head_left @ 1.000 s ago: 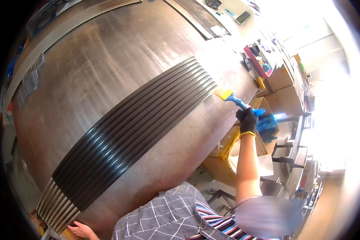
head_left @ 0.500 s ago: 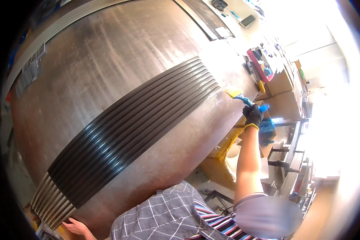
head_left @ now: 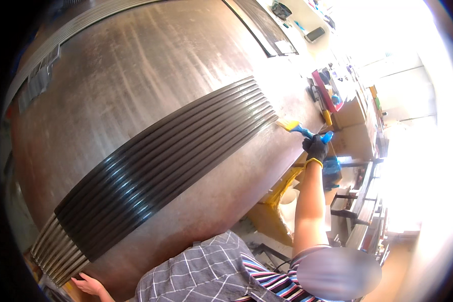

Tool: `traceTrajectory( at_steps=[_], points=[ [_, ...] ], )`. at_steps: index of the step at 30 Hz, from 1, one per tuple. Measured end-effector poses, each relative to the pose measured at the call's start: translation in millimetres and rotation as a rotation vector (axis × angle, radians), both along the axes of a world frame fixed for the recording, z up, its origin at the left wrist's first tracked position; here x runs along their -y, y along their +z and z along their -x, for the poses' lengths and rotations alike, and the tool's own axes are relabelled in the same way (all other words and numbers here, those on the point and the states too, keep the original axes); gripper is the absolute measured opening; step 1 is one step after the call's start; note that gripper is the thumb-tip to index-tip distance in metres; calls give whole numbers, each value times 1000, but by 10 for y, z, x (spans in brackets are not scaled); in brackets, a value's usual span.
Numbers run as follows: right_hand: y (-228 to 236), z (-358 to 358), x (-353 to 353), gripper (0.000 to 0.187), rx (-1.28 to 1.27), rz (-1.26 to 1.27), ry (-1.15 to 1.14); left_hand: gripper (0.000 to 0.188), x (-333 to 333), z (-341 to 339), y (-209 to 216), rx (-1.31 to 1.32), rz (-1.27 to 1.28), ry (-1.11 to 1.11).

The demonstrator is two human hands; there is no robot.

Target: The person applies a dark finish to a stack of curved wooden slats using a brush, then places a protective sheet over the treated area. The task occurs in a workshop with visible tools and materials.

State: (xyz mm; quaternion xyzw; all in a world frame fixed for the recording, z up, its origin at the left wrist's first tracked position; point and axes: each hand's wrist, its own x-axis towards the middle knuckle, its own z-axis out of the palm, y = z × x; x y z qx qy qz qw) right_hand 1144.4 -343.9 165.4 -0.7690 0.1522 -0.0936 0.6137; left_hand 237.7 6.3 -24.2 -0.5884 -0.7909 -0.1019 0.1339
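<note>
My right hand, in a black glove with a yellow cuff, grips a paintbrush by its blue handle. Its yellowish bristles point left and lie at the right end of a row of long parallel rods. Most of their length is dark and glossy; at the lower left they end in bare, shiny metal. Beside those bare ends is my bare left hand, fingers stretched out and thumb up. It is at the edge of the nearest rod; whether it presses on it I cannot tell.
The rods lie across a wide, stained metal tabletop. A box with a yellow liner stands below the right edge. Farther right are a red tray of small items and a cardboard box. A dark-framed panel lies at the back.
The brush, blurred before, now shows sharply, its bristles closer to the rods' right end. My left hand stays by the bare ends. The whole view has shifted slightly.
</note>
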Motion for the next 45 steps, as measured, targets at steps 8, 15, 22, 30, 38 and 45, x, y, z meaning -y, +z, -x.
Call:
traceTrajectory(
  at_steps=[8,15,22,30,38,45],
  points=[
    [-97,-82,-66,15,15,92,178,58,-9,-133,125,27,70,48],
    [-47,-218,-342,21,20,89,212,58,-1,-124,84,23,55,32],
    [-97,-375,-272,29,170,742,343,58,115,64,24,4,20,13],
    [107,-317,-511,23,278,1263,299,57,61,-22,118,36,13,-22],
    [153,-396,-548,31,-10,748,235,55,79,42,74,24,4,-12],
    [205,-272,-1071,32,123,1781,354,54,78,71,58,5,-22,-24]
  ],
)
